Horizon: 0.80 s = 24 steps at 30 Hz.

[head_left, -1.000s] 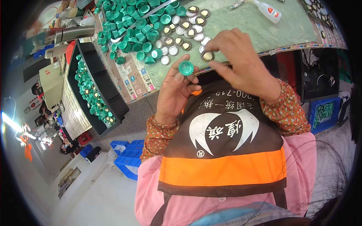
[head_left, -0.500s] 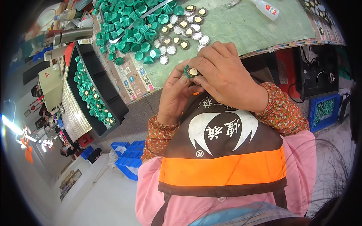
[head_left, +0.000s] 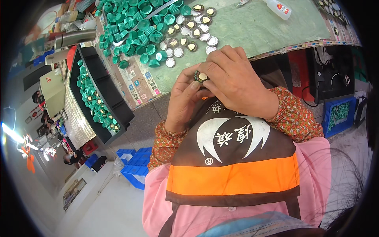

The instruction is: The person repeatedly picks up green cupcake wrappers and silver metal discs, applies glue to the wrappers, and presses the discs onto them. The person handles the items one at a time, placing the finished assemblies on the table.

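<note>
Between both hands, just over the table's near edge, is a small round dark cap with a cream-coloured patch at its centre and a little green at its rim. The fingers of my left hand are closed on it from the left. My right hand pinches it from the other side, its thumb and forefinger pressed close. Fingers cover part of the piece. Beyond my hands lie white crimped caps and dark caps with cream patches. Left of these spreads a heap of green fluted cups.
A long black bin at the left holds green cups and capped pieces. A white bottle lies at the far right of the green-topped table. Blue crates stand on the floor; another blue crate is at right.
The cap has turned slightly between my fingers, and less green shows at its rim. Both hands stay in nearly the same place.
</note>
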{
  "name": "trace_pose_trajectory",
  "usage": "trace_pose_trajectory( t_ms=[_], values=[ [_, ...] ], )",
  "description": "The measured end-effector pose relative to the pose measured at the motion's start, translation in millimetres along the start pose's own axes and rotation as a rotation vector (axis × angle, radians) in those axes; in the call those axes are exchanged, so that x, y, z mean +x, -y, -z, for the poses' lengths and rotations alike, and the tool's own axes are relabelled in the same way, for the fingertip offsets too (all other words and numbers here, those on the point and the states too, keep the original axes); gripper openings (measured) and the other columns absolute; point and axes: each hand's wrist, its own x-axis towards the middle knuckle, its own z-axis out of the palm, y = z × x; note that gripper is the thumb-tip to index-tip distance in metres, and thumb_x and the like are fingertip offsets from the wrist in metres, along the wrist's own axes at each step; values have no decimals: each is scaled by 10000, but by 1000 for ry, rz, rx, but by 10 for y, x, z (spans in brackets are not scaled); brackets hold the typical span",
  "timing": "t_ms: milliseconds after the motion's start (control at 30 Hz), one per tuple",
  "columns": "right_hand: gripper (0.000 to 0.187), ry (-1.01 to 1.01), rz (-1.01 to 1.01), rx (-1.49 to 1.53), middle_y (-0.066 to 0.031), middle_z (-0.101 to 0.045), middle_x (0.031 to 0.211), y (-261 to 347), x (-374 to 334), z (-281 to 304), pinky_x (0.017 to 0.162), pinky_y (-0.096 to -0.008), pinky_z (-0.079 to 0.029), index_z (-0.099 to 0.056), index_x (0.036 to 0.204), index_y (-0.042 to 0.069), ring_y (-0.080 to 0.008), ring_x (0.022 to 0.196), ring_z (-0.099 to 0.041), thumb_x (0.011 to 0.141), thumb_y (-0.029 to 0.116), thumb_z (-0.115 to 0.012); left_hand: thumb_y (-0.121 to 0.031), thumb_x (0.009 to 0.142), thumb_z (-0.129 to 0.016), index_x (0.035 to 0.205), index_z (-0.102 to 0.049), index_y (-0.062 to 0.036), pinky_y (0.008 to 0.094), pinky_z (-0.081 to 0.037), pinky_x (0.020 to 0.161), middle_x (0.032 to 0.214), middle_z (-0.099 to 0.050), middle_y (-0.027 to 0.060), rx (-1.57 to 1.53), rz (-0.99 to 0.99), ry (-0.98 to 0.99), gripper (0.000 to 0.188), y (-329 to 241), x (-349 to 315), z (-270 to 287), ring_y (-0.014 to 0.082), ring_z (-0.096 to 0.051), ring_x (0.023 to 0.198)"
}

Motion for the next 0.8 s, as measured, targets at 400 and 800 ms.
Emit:
trace_pose_trajectory(
  t_ms=[400, 800],
  values=[
    [342, -40, -6, 168, -108, -557, 959, -68, -87, -164, 793, -404, -429, -602, 1038, 35, -312, 908, -535, 736, 79, -756, -70, 1040, -501, 1325, -449, 11, 299, -600, 833, 1180, -640, 135, 239, -11, -63, 300, -49, -6, -80, 165, -678, 1017],
    [158, 153, -607, 825, 4, -533, 765, -169, -158, -213, 578, -255, -380, -600, 915, 18, -77, 674, -477, 856, 114, -710, -26, 1010, -468, 1244, -419, 17, 332, -623, 799, 1104, -650, 169, 311, -58, -106, 242, 10, 17, -141, 200, -706, 911]
  ],
)
